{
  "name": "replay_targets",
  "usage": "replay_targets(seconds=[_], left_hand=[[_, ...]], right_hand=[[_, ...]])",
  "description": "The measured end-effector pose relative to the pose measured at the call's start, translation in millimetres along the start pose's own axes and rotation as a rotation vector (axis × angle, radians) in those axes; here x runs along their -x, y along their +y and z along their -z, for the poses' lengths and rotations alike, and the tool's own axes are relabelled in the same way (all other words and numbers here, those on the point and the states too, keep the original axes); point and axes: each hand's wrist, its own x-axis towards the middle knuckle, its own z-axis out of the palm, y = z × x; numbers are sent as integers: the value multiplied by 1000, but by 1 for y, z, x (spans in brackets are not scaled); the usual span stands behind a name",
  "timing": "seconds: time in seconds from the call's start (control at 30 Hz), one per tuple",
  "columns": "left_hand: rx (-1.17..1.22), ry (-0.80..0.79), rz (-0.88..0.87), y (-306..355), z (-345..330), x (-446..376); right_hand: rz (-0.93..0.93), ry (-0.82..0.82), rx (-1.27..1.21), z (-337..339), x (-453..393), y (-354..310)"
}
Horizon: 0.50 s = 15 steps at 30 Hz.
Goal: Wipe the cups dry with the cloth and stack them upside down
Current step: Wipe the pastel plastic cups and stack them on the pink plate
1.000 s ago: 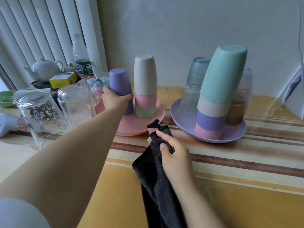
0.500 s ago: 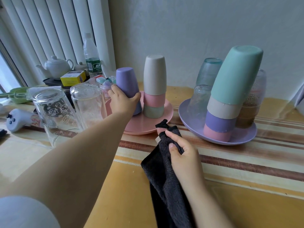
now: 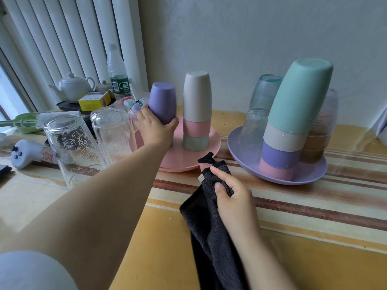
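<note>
My left hand (image 3: 156, 127) is wrapped round the lower part of the purple cup (image 3: 162, 101), which stands upside down, tilted a little, over the pink plate (image 3: 211, 148); I cannot tell whether its rim touches the plate. At three o'clock of that cup, near but not touching, rises the short stack (image 3: 196, 110): beige over pink over pale green, all inverted, on the same plate.

My right hand (image 3: 232, 197) pinches the dark cloth (image 3: 211, 237) near its top corner, thumb over the front, the rest hanging down over the desk (image 3: 314, 258). The cloth's top corner lies just beside the pink plate's near rim.

At two o'clock of my right hand the lilac plate (image 3: 310, 174) carries the tall stack (image 3: 293, 122), mint over beige over purple over pink, leaning toward the wall, with clear tumblers (image 3: 259, 114) packed behind and beside it. The two plates' rims sit close, a narrow strip of striped cloth between.

At nine o'clock of my left hand two upturned glasses (image 3: 92, 141) crowd against the pink plate's left edge. Open desk lies at six o'clock, before both plates.
</note>
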Motion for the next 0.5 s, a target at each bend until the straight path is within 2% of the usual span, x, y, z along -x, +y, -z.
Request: replay_targets(seconds=[0.27,0.5], left_hand=[[-28,10,-7,3,0,4],[106,95,-98,21,9,-7]], right_hand=[[-6,-5,4,1,1,-2],[-2,-9,-11,0,1,-2]])
